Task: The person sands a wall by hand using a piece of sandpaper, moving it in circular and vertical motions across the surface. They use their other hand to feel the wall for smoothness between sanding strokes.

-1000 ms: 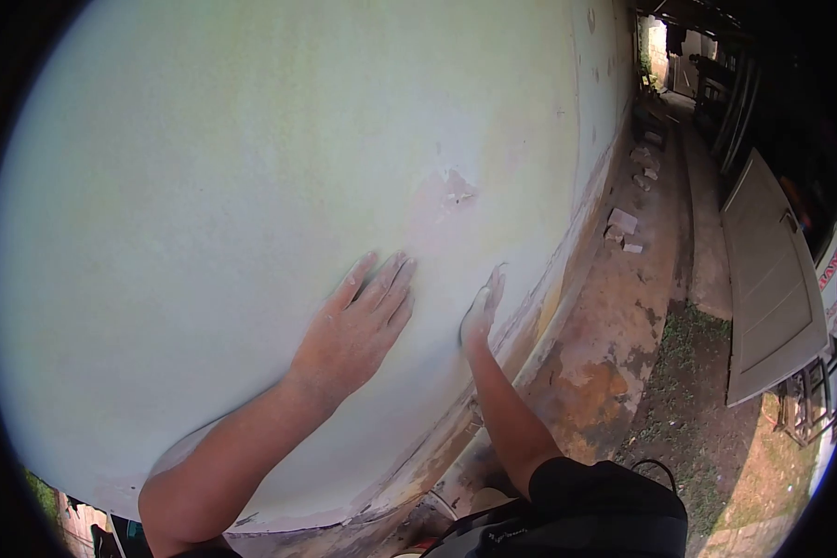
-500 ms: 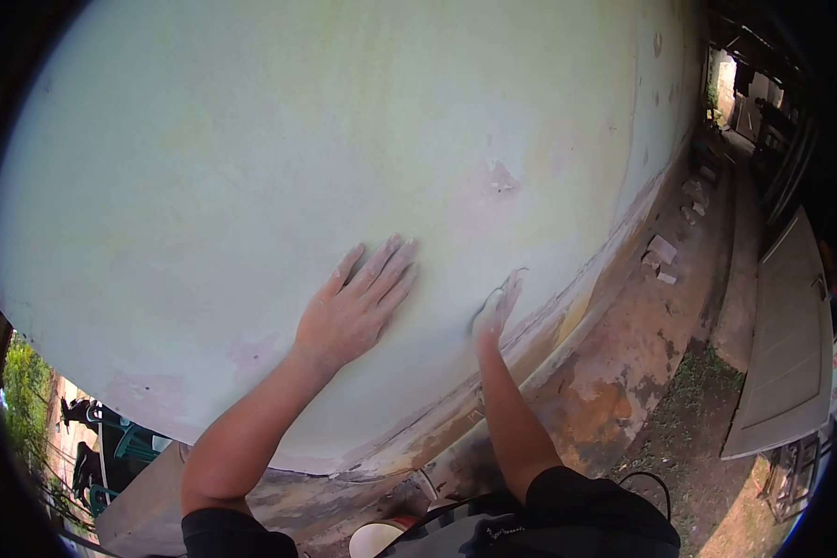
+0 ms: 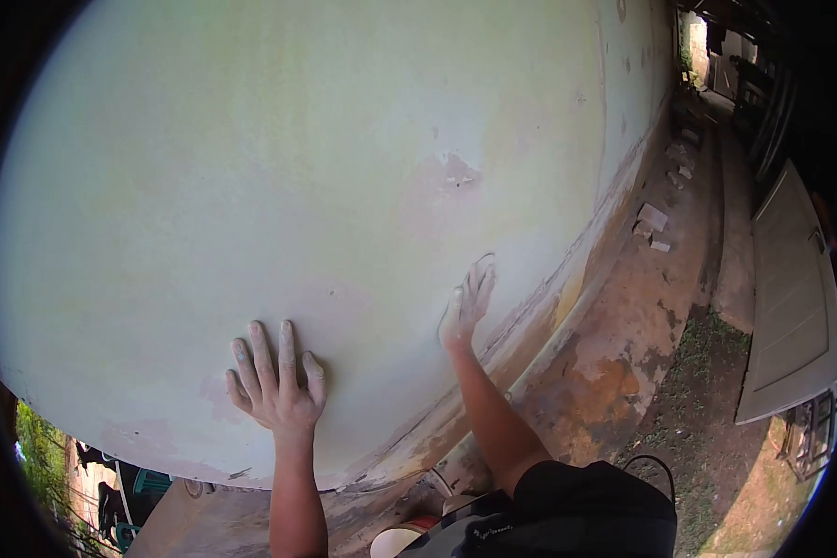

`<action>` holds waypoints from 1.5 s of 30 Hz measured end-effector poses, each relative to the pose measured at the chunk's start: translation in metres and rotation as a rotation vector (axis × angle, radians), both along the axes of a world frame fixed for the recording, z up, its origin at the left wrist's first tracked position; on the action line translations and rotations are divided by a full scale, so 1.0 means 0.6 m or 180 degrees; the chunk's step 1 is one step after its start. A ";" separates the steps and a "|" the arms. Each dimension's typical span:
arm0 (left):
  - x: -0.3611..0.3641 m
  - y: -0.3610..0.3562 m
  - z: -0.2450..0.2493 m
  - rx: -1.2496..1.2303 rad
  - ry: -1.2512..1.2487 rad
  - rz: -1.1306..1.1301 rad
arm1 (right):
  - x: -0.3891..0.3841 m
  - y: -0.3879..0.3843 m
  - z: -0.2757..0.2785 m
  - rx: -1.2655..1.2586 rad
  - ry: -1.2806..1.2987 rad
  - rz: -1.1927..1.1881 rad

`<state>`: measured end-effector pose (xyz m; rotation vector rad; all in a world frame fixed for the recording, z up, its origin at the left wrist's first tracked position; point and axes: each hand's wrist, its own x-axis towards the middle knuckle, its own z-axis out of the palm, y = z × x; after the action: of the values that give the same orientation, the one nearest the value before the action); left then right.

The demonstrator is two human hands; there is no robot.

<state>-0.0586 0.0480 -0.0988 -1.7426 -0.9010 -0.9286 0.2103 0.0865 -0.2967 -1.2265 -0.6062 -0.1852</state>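
Note:
A pale green-white wall (image 3: 279, 186) with patchy plaster fills most of the view. My left hand (image 3: 277, 386) lies against its lower part, fingers spread and dusted with white powder, holding nothing. Further right, my right hand (image 3: 468, 307) is pressed to the wall, its fingers also dusty and fairly straight. A thin curved dark edge (image 3: 486, 256) shows past its fingertips; what lies under the palm is hidden. Above the right hand, a chipped patch (image 3: 458, 173) marks the wall.
Along the wall's foot runs a stained concrete ledge (image 3: 591, 391) with several broken white pieces (image 3: 653, 219) on it. A pale door panel (image 3: 795, 298) leans at the right. A round white-topped container (image 3: 395, 541) is by my body. Green chairs (image 3: 149, 482) stand lower left.
My left hand has moved left and down along the wall, its fingers spreading wider. My right hand shows slightly further left in the shifted view, still against the wall.

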 end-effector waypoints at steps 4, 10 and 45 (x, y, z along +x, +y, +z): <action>0.001 -0.002 -0.002 -0.0041 -0.0042 -0.0016 | 0.122 0.015 0.072 -0.0209 0.1235 -0.0350; 0.011 -0.002 -0.003 0.0055 -0.0131 -0.0069 | -0.137 -0.060 0.160 -0.0380 -0.1027 0.0368; 0.013 -0.008 -0.039 -0.0221 -0.0470 -0.0502 | -0.124 -0.081 0.055 -0.1110 -0.0874 0.0813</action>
<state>-0.0507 0.0434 -0.1225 -1.8436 -0.9090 -1.1536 0.1362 0.0380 -0.2634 -1.4555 -1.0603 -0.0320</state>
